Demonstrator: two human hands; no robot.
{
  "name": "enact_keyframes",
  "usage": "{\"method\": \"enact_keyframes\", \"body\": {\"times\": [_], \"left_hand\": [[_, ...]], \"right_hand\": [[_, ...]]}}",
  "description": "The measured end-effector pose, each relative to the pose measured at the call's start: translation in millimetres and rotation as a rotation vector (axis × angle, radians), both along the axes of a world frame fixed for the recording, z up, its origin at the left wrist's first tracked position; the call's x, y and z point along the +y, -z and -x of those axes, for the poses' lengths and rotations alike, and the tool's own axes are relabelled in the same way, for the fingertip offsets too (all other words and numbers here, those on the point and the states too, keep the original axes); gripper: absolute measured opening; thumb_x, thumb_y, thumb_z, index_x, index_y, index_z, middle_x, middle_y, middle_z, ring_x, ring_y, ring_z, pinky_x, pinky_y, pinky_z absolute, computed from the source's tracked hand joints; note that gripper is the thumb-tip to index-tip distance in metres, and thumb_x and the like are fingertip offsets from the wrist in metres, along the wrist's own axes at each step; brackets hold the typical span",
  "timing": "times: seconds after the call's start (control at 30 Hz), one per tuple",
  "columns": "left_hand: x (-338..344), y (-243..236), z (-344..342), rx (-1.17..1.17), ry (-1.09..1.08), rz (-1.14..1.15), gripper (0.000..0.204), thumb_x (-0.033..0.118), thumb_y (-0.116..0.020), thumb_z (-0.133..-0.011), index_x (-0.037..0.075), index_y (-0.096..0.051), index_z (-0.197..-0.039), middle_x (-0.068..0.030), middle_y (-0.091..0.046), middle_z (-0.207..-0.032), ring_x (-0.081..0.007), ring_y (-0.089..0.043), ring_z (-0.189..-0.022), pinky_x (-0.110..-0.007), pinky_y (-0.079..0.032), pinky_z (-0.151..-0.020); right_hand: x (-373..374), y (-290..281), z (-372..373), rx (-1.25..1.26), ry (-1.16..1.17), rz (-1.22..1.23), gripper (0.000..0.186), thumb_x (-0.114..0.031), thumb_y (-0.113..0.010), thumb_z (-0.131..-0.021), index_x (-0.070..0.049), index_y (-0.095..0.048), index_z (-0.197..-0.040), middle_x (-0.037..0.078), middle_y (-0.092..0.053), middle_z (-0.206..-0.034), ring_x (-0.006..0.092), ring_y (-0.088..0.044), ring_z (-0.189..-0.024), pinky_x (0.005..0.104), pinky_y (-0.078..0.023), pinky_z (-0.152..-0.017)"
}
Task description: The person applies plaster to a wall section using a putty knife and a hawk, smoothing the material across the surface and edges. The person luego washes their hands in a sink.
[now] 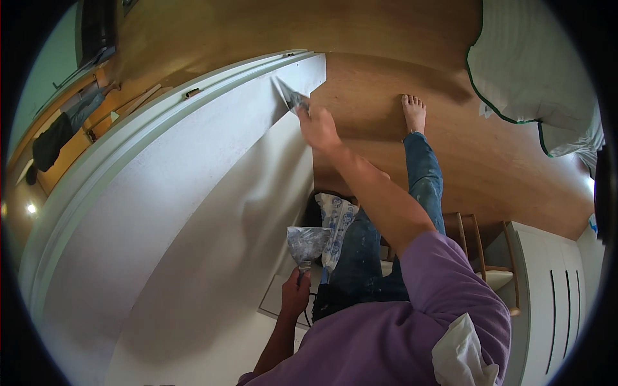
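Putty knife (294, 98) gripped in the right hand (318, 130), just over or against the white panel (206, 132) to its left, too blurred for me to tell which. Left hand (296, 294) holds a smeared scraper (308, 243). Right of both hands: brown floor (367, 83), white cabinet (539, 289).

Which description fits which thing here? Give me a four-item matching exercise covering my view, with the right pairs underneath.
Things:
1. Broad scraper
2. Right hand
3. Bag
4. Bare foot

Descriptions:
A. White with a blue pattern
B. On the brown floor
C. Held in the left hand
D. Gripping a tool at the white panel

Pairs: 1-C, 2-D, 3-A, 4-B
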State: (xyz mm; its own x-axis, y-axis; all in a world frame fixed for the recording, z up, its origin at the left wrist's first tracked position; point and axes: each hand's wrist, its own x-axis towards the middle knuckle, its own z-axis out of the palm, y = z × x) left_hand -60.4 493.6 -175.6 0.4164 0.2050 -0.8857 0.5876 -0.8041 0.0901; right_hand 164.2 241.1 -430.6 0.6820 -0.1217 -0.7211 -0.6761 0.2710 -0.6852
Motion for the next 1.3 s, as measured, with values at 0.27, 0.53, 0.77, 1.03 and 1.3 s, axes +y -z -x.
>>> {"method": "enact_keyframes", "body": {"times": [0.27, 0.53, 0.77, 1.03, 1.3], "left_hand": [[-7.3, 17.0, 3.9, 0.034, -0.179, 0.025, 0.026, 0.029, -0.059, -0.103, 0.004, -0.062, -0.096, -0.0004, -0.056, -0.069, -0.0071, -0.050, -0.058, -0.028, -0.041, -0.053], [-32.0, 141.6, 33.8, 0.151, -0.581, 0.143, 0.036, 0.036, -0.058, -0.103, 0.006, -0.058, -0.082, -0.0008, -0.054, -0.062, -0.0118, -0.053, -0.053, -0.030, -0.041, -0.049], [-53.3, 231.6, 60.4, 0.076, -0.246, 0.058, 0.040, 0.035, -0.059, -0.103, 0.002, -0.060, -0.081, -0.0021, -0.057, -0.057, -0.0122, -0.056, -0.051, -0.032, -0.043, -0.050], [-34.3, 238.0, 70.8, 0.016, -0.324, 0.039, 0.035, 0.030, -0.062, -0.102, 0.002, -0.061, -0.081, -0.0022, -0.058, -0.056, -0.0106, -0.056, -0.049, -0.030, -0.043, -0.048], [-26.6, 245.4, 69.8, 0.000, -0.343, 0.084, 0.036, 0.030, -0.062, -0.103, 0.002, -0.058, -0.079, -0.0026, -0.056, -0.054, -0.0108, -0.054, -0.047, -0.030, -0.042, -0.046]], "right_hand": [[-6.7, -76.2, 9.4, -0.694, 0.150, 0.158, 0.035, -0.008, -0.055, -0.099, -0.011, -0.065, -0.133, 0.017, -0.067, -0.126, 0.0369, -0.061, -0.113, 0.0434, -0.048, -0.103], [19.8, 97.8, 84.5, -0.248, -0.052, 0.276, 0.053, -0.004, -0.057, -0.090, -0.018, -0.059, -0.141, 0.013, -0.065, -0.132, 0.0366, -0.058, -0.118, 0.0451, -0.044, -0.105], [87.4, 193.3, 44.4, -0.494, 0.065, 0.581, 0.068, 0.001, -0.059, -0.081, -0.019, -0.055, -0.146, 0.013, -0.056, -0.147, 0.0407, -0.052, -0.129, 0.0484, -0.043, -0.108], [114.0, 213.7, 87.7, -0.626, -0.114, 0.552, 0.068, 0.002, -0.059, -0.082, -0.017, -0.054, -0.147, 0.014, -0.057, -0.145, 0.0436, -0.054, -0.126, 0.0488, -0.046, -0.104], [53.3, 219.4, 30.3, -0.188, 0.191, 0.048, 0.031, -0.015, -0.053, -0.100, -0.005, -0.067, -0.126, 0.014, -0.072, -0.100, 0.0264, -0.067, -0.091, 0.0302, -0.051, -0.085]]}}
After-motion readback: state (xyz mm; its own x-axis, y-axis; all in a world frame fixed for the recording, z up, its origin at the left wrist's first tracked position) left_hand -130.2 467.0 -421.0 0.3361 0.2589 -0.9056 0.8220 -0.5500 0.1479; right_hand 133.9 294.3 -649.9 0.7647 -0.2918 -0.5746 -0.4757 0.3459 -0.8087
